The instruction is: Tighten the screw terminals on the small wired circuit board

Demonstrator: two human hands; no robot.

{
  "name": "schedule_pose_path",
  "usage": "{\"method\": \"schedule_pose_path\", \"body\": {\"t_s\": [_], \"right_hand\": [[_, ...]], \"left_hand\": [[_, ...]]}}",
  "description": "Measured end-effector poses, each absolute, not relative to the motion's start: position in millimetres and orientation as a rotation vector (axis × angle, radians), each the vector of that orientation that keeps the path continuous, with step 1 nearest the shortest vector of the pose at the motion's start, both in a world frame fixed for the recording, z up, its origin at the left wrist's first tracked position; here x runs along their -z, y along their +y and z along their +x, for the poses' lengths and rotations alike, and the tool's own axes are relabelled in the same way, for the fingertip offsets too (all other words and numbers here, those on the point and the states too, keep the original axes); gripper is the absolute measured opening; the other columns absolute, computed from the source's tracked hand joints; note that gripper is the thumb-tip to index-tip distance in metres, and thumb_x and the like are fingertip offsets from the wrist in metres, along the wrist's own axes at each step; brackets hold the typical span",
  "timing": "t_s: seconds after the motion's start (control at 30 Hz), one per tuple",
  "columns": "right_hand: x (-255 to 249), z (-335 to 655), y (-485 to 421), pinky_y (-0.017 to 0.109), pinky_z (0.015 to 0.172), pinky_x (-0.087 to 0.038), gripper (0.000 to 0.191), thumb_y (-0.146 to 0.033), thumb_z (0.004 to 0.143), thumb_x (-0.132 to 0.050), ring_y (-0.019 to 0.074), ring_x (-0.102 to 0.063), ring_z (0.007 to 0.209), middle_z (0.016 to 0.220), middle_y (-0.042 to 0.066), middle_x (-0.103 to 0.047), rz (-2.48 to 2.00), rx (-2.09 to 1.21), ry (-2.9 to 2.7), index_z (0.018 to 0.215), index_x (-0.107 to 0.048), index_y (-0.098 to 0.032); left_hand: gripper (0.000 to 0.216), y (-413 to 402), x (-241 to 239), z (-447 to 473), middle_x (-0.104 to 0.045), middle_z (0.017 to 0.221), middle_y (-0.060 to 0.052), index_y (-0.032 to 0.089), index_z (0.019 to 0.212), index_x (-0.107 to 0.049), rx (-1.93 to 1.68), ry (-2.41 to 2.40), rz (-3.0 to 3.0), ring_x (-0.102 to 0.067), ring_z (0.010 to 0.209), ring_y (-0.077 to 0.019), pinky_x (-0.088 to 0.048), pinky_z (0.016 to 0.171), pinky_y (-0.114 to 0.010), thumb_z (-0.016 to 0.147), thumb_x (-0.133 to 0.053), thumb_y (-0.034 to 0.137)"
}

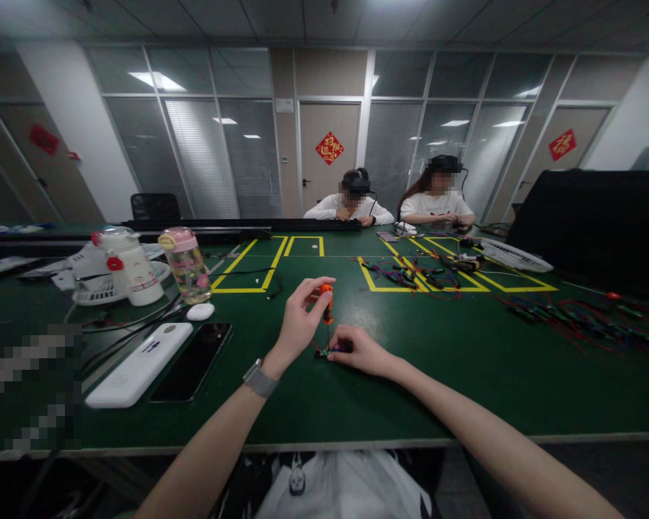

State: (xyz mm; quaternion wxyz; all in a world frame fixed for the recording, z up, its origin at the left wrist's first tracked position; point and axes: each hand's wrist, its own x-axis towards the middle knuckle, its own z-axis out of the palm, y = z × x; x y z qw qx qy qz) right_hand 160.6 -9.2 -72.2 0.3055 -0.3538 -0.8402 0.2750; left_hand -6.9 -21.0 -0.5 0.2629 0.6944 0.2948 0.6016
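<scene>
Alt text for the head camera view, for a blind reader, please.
The left hand holds an orange-handled screwdriver upright over a small part that the right hand pins to a green table; two people sit opposite.

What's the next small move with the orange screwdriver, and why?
Probably twist the orange screwdriver gently with the left hand. It stands upright, its tip seemingly down on the small dark part that the right hand pins to the green table, so the tool looks seated and the part steadied.
</scene>
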Motion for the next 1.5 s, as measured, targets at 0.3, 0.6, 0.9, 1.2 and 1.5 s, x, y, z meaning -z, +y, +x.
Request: {"method": "schedule_pose_path", "body": {"t_s": [0.3,0.6,0.9,1.2,1.5], "right_hand": [[70.0,160.0,-10.5,0.023,0.061,-0.039,0.010,-0.013,0.073,-0.074,0.0116,-0.050,0.065,0.074,-0.001,-0.058,-0.940,-0.722,-2.226,0.076,-0.065,-0.015],[71.4,161.1,-9.9,0.023,0.061,-0.040,0.011,-0.015,0.073,-0.074,0.0118,-0.050,0.066,0.075,-0.001,-0.058,-0.939,-0.732,-2.225,0.077,-0.065,-0.015],[72.5,161.3,-9.0,0.022,0.061,-0.040,0.011,-0.014,0.072,-0.075,0.0117,-0.051,0.066,0.075,-0.001,-0.057,-0.941,-0.735,-2.220,0.078,-0.066,-0.015],[72.4,161.0,-9.5,0.023,0.061,-0.040,0.019,-0.014,0.072,-0.076,0.0122,-0.051,0.067,0.075,-0.001,-0.057,-0.942,-0.747,-2.220,0.090,-0.069,-0.015],[72.9,160.8,-8.6,0.023,0.061,-0.039,0.012,-0.014,0.072,-0.076,0.0118,-0.050,0.066,0.077,0.000,-0.060,-0.908,-0.722,-2.232,0.080,-0.067,-0.015]], "left_hand": [[0.031,-20.2,3.4,-7.1,-0.064,0.113,-0.007,0.022,0.121,-0.063,-1.580,0.728,1.907,-0.062,0.105,-0.0180,-0.049,0.092,-0.030,0.096,-0.046,0.030],[0.026,-20.0,3.7,-8.0,-0.065,0.103,-0.006,0.021,0.114,-0.065,-1.624,0.795,1.881,-0.064,0.092,-0.0169,-0.052,0.083,-0.029,0.093,-0.054,0.029],[0.022,-21.0,3.7,-8.6,-0.059,0.102,-0.005,0.023,0.108,-0.067,-1.675,0.842,1.991,-0.059,0.094,-0.0160,-0.049,0.082,-0.027,0.094,-0.052,0.030],[0.033,-19.6,5.8,-7.3,-0.064,0.115,-0.008,0.023,0.126,-0.058,-1.563,0.720,1.896,-0.064,0.100,-0.0186,-0.051,0.090,-0.032,0.095,-0.049,0.028],[0.019,-23.9,2.4,-7.8,-0.058,0.094,-0.003,0.022,0.109,-0.065,-1.662,0.871,2.144,-0.057,0.086,-0.0139,-0.047,0.077,-0.024,0.091,-0.058,0.027]]}}
